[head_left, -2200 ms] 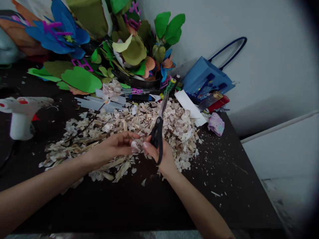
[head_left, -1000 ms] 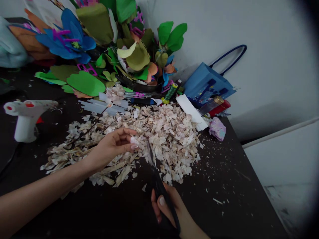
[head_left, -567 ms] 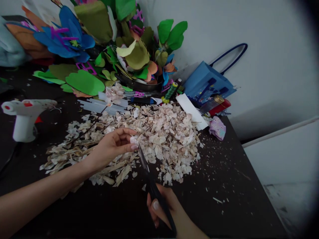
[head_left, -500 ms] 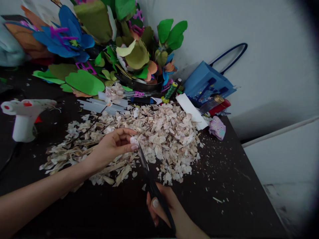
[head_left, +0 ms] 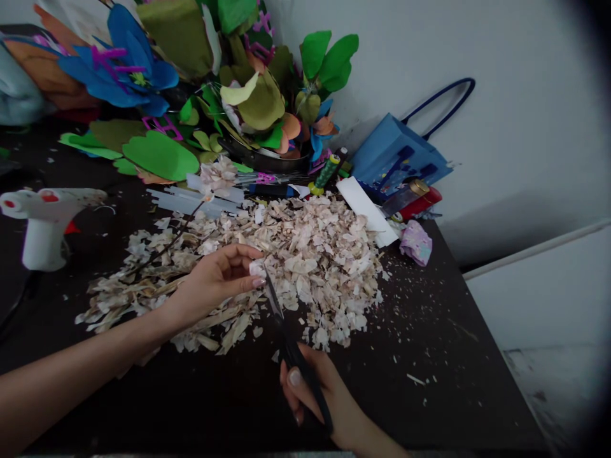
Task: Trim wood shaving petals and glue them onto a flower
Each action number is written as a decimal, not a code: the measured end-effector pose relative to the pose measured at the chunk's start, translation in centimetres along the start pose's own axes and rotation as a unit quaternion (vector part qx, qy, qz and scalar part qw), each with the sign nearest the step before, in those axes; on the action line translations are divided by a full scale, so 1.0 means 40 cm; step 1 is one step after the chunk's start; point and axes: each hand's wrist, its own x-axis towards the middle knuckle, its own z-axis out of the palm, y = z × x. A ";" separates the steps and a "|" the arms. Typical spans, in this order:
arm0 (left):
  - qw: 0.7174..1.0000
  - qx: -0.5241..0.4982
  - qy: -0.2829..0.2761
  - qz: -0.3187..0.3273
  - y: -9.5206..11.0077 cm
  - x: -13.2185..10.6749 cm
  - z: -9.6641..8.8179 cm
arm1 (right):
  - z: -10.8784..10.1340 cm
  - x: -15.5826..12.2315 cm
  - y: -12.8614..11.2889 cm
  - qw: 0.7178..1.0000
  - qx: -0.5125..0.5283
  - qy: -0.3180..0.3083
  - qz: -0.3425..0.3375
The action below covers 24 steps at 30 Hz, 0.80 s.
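1. The left hand (head_left: 214, 281) is reaching in from 9 o'clock, its fingers (head_left: 238, 256) closing in a pinch on a small pale flake (head_left: 256, 268) at the edge of the heap.
2. The right hand (head_left: 310, 397) is rising from 6 o'clock, its fingers (head_left: 294, 378) closed around the black-handled scissors (head_left: 292, 353). The blades are pointing toward 11 o'clock, their tip just beside the flake.
3. A heap of pale papery flakes (head_left: 315, 273) is spreading across the dark bench (head_left: 429, 381).
4. Measured from the heap, a white hot glue gun (head_left: 45, 219) is standing at 9 o'clock, and glue sticks (head_left: 195, 202) are lying at 11 o'clock.
5. A green thread spool (head_left: 327, 172) is lying at 12 o'clock, a blue paper bag (head_left: 398, 152) is leaning at 2 o'clock, and a crumpled packet (head_left: 416, 243) is sitting at 3 o'clock.
6. Bright cut-out flowers (head_left: 252, 95) are massing at 11 o'clock.
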 end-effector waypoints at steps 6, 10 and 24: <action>1.000 0.020 0.000 0.003 0.003 0.000 -0.002 | -0.002 0.003 0.000 1.000 -0.002 0.003 0.000; 1.000 0.025 0.001 0.004 0.003 -0.001 -0.005 | -0.004 0.004 -0.002 1.000 -0.008 0.001 0.005; 0.998 0.030 -0.049 -0.007 0.012 0.005 -0.016 | -0.029 -0.013 -0.036 0.997 -0.082 0.003 -0.007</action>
